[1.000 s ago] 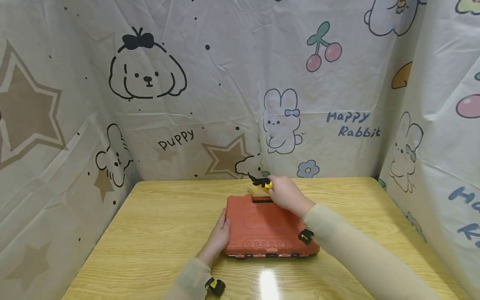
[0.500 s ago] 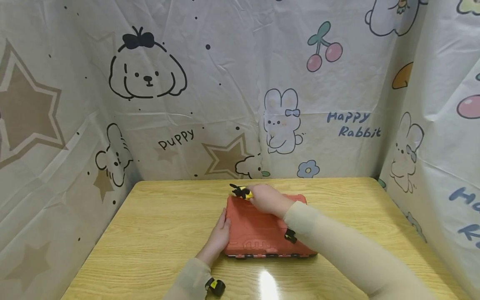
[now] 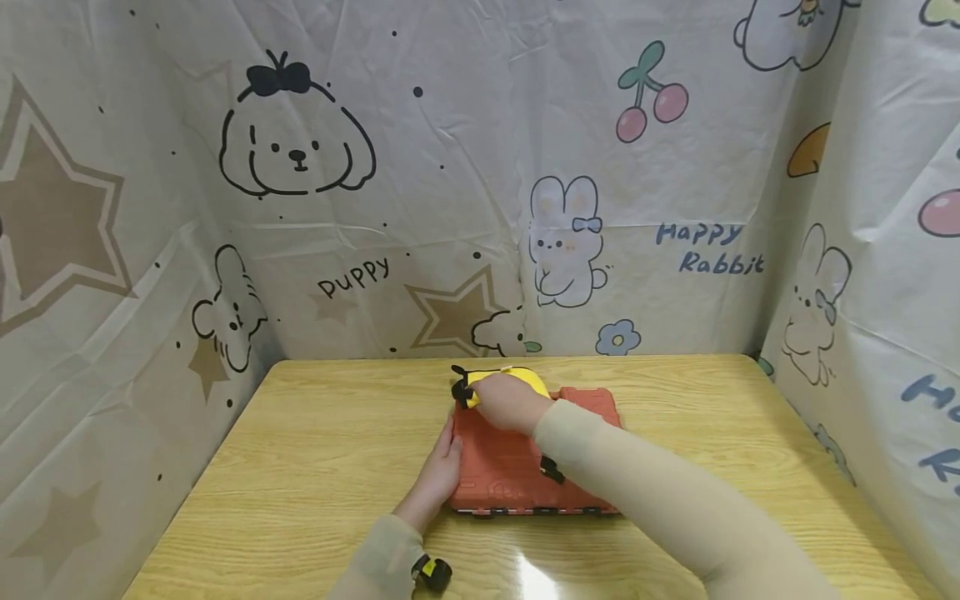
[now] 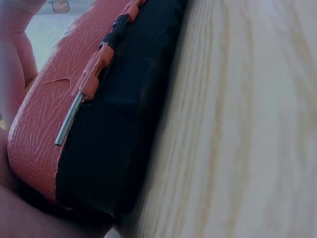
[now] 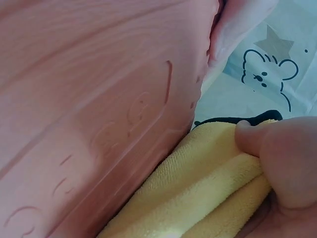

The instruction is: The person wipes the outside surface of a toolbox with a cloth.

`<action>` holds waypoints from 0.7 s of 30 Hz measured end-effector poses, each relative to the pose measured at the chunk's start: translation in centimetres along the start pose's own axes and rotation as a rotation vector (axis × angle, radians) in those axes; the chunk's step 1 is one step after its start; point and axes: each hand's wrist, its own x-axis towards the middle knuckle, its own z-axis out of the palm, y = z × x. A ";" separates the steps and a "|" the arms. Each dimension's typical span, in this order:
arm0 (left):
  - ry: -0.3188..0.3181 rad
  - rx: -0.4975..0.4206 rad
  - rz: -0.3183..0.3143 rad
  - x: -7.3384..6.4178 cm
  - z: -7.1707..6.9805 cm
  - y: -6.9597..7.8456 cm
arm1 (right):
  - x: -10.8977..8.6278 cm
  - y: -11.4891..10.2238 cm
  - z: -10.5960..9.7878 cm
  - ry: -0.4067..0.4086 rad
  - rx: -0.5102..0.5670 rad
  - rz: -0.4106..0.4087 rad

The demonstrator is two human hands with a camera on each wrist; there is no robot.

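Note:
A red plastic tool case [image 3: 495,462] with a black base lies flat on the table, its hinged side facing me. My left hand [image 3: 441,468] holds its left end, thumb by the lid's edge and fingers along the side. In the left wrist view, a metal hinge pin [image 4: 69,119] sticks out of the case's hinge. My right hand [image 3: 512,402] grips a yellow cloth [image 5: 198,168] with black edging at the case's far side, near the far left corner. There the cloth lies against the red lid in the right wrist view and covers the handle area.
The wood-grain table [image 3: 322,442] ends at a cloth backdrop [image 3: 450,167] printed with animals, stars and cherries, which also rises on the left and right. A wrist camera [image 3: 432,575] sits on my left wrist.
My right hand has moved left along the case's far side with the cloth, and more of the yellow cloth now shows. The left hand and the case stay put.

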 end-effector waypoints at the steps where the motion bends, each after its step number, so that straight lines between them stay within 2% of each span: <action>1: 0.001 -0.001 0.003 0.0 0.0 0.0 | 0.1 -0.1 0.0 -0.002 -0.007 -0.005; 8: 0.001 0.004 0.043 -0.1 0.0 0.2 | 0.3 -0.8 -0.2 -0.035 -0.042 -0.001; 21: -0.005 0.012 0.002 -0.2 -0.1 0.4 | -0.2 -1.8 -0.3 -0.138 -0.142 0.007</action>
